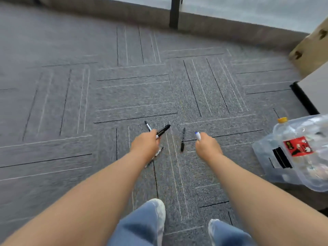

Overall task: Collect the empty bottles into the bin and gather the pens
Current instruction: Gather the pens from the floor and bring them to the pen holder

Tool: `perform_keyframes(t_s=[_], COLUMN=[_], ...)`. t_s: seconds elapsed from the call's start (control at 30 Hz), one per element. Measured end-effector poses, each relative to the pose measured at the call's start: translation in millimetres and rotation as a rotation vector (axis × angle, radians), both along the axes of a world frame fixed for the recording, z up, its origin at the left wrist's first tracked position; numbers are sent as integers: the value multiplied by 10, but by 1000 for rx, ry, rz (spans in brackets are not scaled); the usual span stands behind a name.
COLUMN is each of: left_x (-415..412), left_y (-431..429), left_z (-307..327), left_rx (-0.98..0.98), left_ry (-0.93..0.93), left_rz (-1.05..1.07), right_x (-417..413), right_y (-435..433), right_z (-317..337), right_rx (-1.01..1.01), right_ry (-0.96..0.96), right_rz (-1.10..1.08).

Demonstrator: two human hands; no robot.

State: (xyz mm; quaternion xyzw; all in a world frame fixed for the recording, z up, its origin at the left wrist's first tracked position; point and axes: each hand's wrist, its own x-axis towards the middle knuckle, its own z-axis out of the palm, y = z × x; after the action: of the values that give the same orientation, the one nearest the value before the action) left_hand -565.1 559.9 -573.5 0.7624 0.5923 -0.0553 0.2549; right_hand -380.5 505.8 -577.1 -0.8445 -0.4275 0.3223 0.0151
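Note:
My left hand (144, 145) is closed around two pens: a thick black marker (163, 130) and a thin white pen with a black tip (148, 126), both sticking out past the fingers. My right hand (206, 145) grips a white pen with a blue cap (197, 135). Between the hands a black pen (183, 139) lies on the grey carpet. Another pen (158, 153) lies on the carpet, partly hidden under my left wrist. At the right stands a clear plastic bin (266, 157) holding empty bottles, one with a yellow cap (282, 119).
Grey carpet tiles (106, 95) spread ahead and to the left. A dark post (174, 13) rises at the far wall. A table edge with a black leg (303, 98) is at the right. My two shoes (158, 210) are at the bottom.

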Motion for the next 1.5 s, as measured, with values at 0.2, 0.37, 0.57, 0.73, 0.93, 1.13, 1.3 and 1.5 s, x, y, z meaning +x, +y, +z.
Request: perform_keyframes(t_s=[0.2,0.37,0.57,0.73,0.93,1.13,1.3,1.5], left_x=[-481,-706,-549,-563,-647,-717,-762,-783], left_y=[-186,-305,72,190,538,528,482,616], left_z=[272,253,-55,-707,-1582,-2444,-2654,-2716], left_rx=[-14,-55,-31,-105,-194,-252,-243,-252], left_ry=[-51,0,3,67,119,150,150,124], left_rz=[127,179,190,187,136,87,53,53], right_x=[-408,-424,-293,-258,-172,-129,-110,24], right_y=[-47,-216,9,368,739,783,745,906], right_z=[256,156,-303,-837,-1674,-2456,-2695,-2774], right_rx=[117,128,130,38,-6,-40,-70,-190], right_ry=[55,146,145,86,25,-7,-69,-89], right_rz=[21,-37,-112,-104,-190,-187,-50,83])
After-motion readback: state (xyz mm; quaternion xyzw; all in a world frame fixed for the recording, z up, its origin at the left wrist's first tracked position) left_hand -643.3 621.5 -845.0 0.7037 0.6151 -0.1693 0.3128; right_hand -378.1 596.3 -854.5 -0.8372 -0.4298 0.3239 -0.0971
